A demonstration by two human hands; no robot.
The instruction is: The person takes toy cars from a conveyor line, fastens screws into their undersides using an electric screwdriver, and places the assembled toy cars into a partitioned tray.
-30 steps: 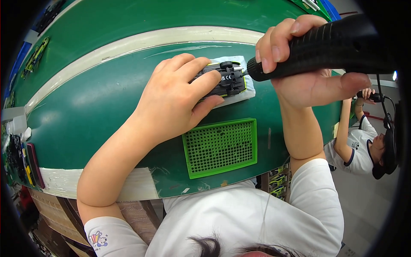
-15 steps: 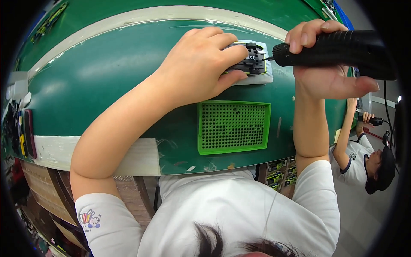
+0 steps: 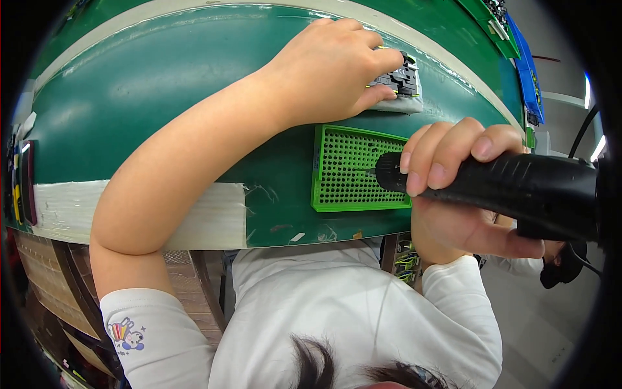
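Note:
My left hand is closed around a toy car with a black underside and yellow-green edges. The car lies wheels-up on a white cloth pad; my palm and fingers cover much of it. In my right hand is a black electric screwdriver, fingers wrapped about its front and thumb underneath. Its bit points left over a bright green perforated screw tray, whose right part the tool and hand hide. Small dark bits sit in some tray holes; whether the bit touches one I cannot tell.
The green bench has a pale strip along its near edge. A dark red case lies at far left. At upper right are a green parts tray and a blue bin. A co-worker is partly hidden at right.
My right hand has brought the screwdriver away from the car, down and toward me, over the green tray. My left hand still holds the car on its pad. The view has shifted slightly.

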